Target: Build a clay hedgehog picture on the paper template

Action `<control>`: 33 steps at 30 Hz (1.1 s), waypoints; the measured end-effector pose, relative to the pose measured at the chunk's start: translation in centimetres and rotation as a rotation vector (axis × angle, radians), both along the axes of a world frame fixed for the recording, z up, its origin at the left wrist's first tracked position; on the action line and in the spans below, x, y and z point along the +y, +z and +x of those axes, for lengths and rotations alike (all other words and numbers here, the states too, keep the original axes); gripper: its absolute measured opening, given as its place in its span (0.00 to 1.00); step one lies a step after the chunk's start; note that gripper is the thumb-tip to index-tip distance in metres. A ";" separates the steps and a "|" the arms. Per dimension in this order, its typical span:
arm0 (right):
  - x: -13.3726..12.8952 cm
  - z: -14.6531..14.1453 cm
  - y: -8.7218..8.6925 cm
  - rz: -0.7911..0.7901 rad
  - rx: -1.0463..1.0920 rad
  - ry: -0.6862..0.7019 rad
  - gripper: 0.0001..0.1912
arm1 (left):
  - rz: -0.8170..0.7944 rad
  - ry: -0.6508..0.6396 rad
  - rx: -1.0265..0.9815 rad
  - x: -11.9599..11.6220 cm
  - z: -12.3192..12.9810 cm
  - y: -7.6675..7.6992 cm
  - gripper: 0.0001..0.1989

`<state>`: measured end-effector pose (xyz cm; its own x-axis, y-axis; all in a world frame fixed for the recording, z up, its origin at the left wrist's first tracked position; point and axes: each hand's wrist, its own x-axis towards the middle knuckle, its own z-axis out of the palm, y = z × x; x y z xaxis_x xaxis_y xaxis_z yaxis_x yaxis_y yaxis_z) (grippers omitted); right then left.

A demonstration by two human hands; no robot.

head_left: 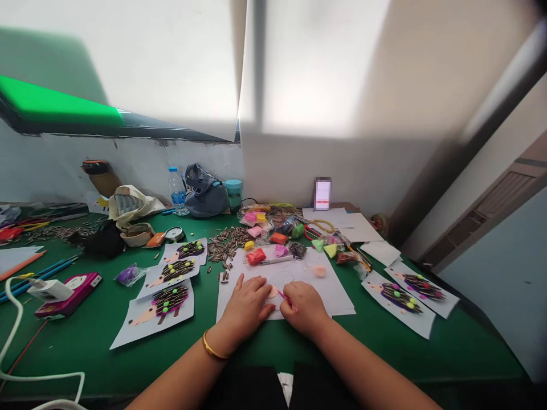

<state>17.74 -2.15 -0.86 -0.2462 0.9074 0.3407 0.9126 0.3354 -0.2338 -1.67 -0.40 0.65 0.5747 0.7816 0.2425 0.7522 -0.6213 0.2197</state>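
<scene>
White paper sheets (333, 290) lie in front of me on the green table. My left hand (250, 304) rests flat on them with its fingers apart, its fingertips at the edge of a small peach-coloured clay piece (272, 292). My right hand (305, 307) is closed around a thin pink tool (281, 294), whose tip meets the clay. Just beyond the hands, a round dotted drawing (282, 277) shows on the paper. A pen (277, 260) and another peach clay lump (319, 271) lie farther up the sheet.
Hedgehog pictures lie at the left (143, 313) and right (399, 302). Sunflower seeds (226, 245), red clay (256, 257) and scissors (320, 225) are beyond the paper. A phone (322, 195) leans on the wall; a pink power strip (68, 296) sits at the left.
</scene>
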 end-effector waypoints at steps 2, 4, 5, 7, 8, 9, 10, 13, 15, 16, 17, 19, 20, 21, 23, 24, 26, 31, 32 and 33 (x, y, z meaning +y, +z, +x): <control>0.0 0.0 -0.1 0.005 0.010 0.007 0.04 | -0.001 0.000 -0.005 -0.1 0.0 0.0 0.17; 0.0 0.1 -0.1 0.010 0.024 0.002 0.05 | -0.006 0.000 -0.011 -0.1 0.0 0.1 0.17; 0.1 0.1 -0.2 0.013 0.036 -0.007 0.05 | -0.009 0.001 -0.013 -0.2 0.0 0.1 0.17; 0.2 0.3 -0.1 0.021 0.069 -0.026 0.06 | -0.016 0.005 -0.014 -0.2 0.0 0.1 0.18; 0.3 0.4 -0.1 0.027 0.087 -0.034 0.06 | -0.020 0.009 -0.014 -0.2 0.1 0.1 0.18; 0.4 0.5 0.0 0.032 0.104 -0.038 0.06 | -0.023 0.011 -0.014 -0.2 0.1 0.1 0.19; 0.4 0.7 0.0 0.039 0.118 -0.040 0.07 | -0.026 0.014 -0.014 -0.3 0.1 0.1 0.19; 0.7 1.2 0.0 0.055 0.156 -0.043 0.09 | -0.037 0.021 -0.018 -0.4 0.0 0.1 0.22; 0.9 1.5 -0.1 0.058 0.182 -0.042 0.09 | -0.044 0.024 -0.023 -0.5 0.1 0.2 0.24; 0.9 1.5 -0.1 0.056 0.195 -0.042 0.10 | -0.047 0.026 -0.025 -0.5 0.1 0.3 0.25; 1.0 1.6 -0.1 0.050 0.204 -0.043 0.10 | -0.049 0.028 -0.025 -0.5 0.1 0.3 0.25; 1.0 1.6 -0.2 0.034 0.215 -0.049 0.10 | -0.050 0.027 -0.024 -0.6 0.1 0.3 0.26; 1.0 1.6 -0.2 0.026 0.219 -0.053 0.10 | -0.050 0.025 -0.025 -0.6 0.1 0.3 0.26; 1.0 1.6 -0.2 0.017 0.222 -0.055 0.11 | -0.048 0.023 -0.028 -0.5 0.1 0.2 0.26; 1.1 1.6 -0.2 0.004 0.228 -0.058 0.11 | -0.041 0.019 -0.053 -0.3 0.0 -0.1 0.27; 1.1 1.6 -0.2 -0.003 0.230 -0.059 0.11 | -0.034 0.022 -0.076 -0.2 -0.1 -0.2 0.28; 1.1 1.6 -0.1 -0.017 0.231 -0.063 0.11 | -0.017 0.041 -0.145 0.2 -0.3 -0.5 0.26; 1.2 1.7 -0.3 -0.038 0.242 -0.068 0.10 | 0.022 0.079 -0.279 0.8 -0.8 -0.9 0.21; 1.2 1.7 -0.3 -0.039 0.245 -0.066 0.10 | 0.025 0.074 -0.276 0.8 -0.8 -0.9 0.21; 1.2 1.7 -0.4 -0.041 0.248 -0.063 0.10 | 0.025 0.071 -0.264 0.7 -0.8 -1.0 0.22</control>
